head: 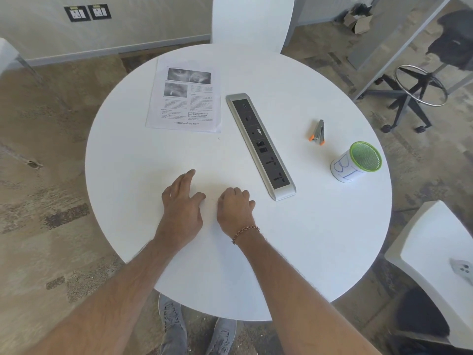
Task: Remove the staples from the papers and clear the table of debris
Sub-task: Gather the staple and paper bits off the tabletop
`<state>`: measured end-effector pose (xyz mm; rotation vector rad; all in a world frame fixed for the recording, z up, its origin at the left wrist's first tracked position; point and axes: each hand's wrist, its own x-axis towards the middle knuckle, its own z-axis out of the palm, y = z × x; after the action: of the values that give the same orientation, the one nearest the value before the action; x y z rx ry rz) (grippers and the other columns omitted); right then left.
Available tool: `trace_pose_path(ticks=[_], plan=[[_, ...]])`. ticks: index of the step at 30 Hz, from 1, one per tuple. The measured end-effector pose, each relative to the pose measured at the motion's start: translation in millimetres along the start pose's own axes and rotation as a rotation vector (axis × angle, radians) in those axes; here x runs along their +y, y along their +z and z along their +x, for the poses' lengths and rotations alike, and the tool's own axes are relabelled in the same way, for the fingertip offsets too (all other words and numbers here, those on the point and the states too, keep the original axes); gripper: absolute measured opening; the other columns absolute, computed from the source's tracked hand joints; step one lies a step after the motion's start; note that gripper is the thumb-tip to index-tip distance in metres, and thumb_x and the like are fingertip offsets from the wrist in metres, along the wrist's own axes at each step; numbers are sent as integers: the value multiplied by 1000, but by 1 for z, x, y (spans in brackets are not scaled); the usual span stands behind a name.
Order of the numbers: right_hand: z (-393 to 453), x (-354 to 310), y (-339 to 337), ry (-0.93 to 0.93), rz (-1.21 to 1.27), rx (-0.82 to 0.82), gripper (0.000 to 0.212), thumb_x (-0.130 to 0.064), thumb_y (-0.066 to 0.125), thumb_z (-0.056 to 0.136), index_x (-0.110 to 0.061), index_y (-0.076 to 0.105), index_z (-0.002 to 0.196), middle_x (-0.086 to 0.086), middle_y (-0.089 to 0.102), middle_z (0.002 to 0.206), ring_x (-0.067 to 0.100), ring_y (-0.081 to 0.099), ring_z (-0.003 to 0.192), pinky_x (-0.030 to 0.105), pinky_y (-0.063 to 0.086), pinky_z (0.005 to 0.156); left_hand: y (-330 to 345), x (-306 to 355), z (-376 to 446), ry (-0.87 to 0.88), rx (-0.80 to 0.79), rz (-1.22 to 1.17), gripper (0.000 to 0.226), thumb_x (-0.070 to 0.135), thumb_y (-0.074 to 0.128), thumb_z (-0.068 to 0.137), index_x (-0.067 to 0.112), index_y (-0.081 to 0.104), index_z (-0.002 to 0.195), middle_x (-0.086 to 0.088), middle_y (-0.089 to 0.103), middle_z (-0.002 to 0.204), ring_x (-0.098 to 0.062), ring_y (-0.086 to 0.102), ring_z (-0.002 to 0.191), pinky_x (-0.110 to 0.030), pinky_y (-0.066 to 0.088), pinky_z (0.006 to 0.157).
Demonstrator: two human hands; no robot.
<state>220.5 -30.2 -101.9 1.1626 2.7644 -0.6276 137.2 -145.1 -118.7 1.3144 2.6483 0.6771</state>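
Note:
A stack of printed papers (184, 98) lies flat at the far left of the round white table (320, 239). A small staple (219, 138) lies loose just below the stack's right corner. An orange and grey staple remover (318, 132) rests at the right, beyond the power strip. A green mesh cup (357, 161) with a white label stands near the right rim. My left hand (182, 201) rests on the table with fingers spread and relaxed. Beside it, my right hand (235, 207) has its fingers curled down against the tabletop; whether it holds anything is hidden.
A silver and black power strip (259, 144) runs diagonally across the table's middle. A white chair back (252, 21) stands at the far side and another white seat (435, 254) at the right. An office stool (419, 85) stands at the back right.

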Motion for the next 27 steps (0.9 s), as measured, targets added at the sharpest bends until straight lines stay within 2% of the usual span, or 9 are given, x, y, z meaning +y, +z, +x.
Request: trace_pose_path(ticks=[6,8,11,17,20,23,27], plan=[[-4,16,-15,-37,214,56,18,-12,40,100,-2,55,99,13,60,98,32,49,93,43,43,80,0,2,7,-10,-5,-18,34,-11,62,75,12,73,97,-20,39,154,-35,34,140,-57,37,103],[-4,21,-20,-32,322,74,14,-9,43,96,-1,54,91,15,62,87,34,53,85,46,46,73,2,3,11,-18,-26,-35,26,-6,66,80,13,73,97,-20,40,153,-36,35,139,-57,38,101],[-5,27,-29,0,405,82,11,-8,46,92,-3,52,85,12,62,80,31,55,78,43,49,65,4,4,18,-52,-46,-91,13,7,74,84,17,75,93,-18,42,152,-36,36,139,-55,38,100],[-6,40,-33,27,462,108,13,-8,41,95,-7,50,85,11,60,82,32,55,81,47,50,66,8,8,25,-128,-63,-180,12,12,78,84,24,75,80,-11,42,153,-32,30,143,-49,30,105],[-5,43,-32,25,466,93,15,-8,39,96,-11,48,85,7,57,83,33,53,85,42,47,66,9,11,27,-119,-58,-187,15,12,79,83,25,75,76,-8,44,151,-29,30,142,-46,28,105],[-5,45,-32,19,481,88,15,-6,38,96,-12,47,85,4,54,83,31,51,87,34,39,66,11,13,26,-98,-58,-158,15,10,78,83,24,75,77,-7,48,145,-30,34,138,-47,29,101],[-9,42,-31,-2,477,88,16,-4,38,96,-14,45,85,7,55,86,29,46,87,33,37,69,20,15,19,-60,-31,-70,19,0,73,82,19,69,79,-8,52,135,-29,39,128,-44,30,90]])
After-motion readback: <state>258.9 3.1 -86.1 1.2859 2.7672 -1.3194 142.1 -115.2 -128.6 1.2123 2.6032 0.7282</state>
